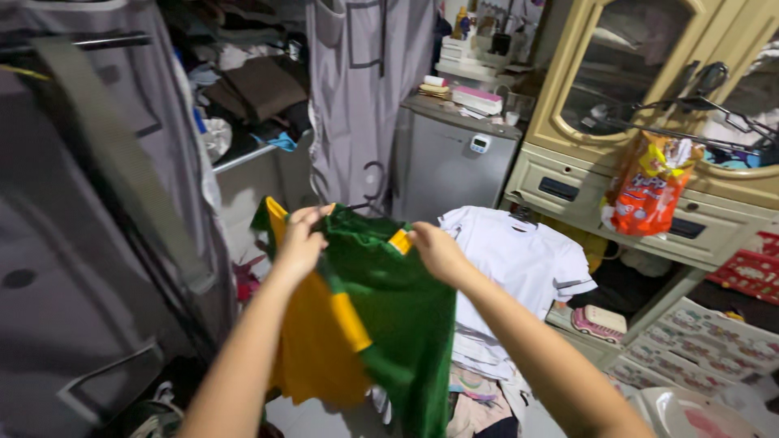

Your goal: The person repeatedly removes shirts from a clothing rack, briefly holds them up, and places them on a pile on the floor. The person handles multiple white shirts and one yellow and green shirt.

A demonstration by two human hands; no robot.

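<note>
Both hands pinched the green-and-yellow shirt [381, 316] at its top edge, left hand [299, 243] and right hand [438, 251] with fingers closed on the fabric, so it hung spread in mid-air before the white shirt [519, 255] on its hanger and the small fridge [446, 162].

- Two bare forearms come into view from the bottom edge, one from about 7 o'clock and one from about 5 o'clock.
- No sleeves show on either arm; both are uncovered as far as the frame's edge.
- The left hand [300, 239] wears no glove, ring or bracelet that can be seen.
- The right hand [436, 251] is likewise bare, with no watch or band at the wrist.
- The fingernails are too small to make out.
</note>
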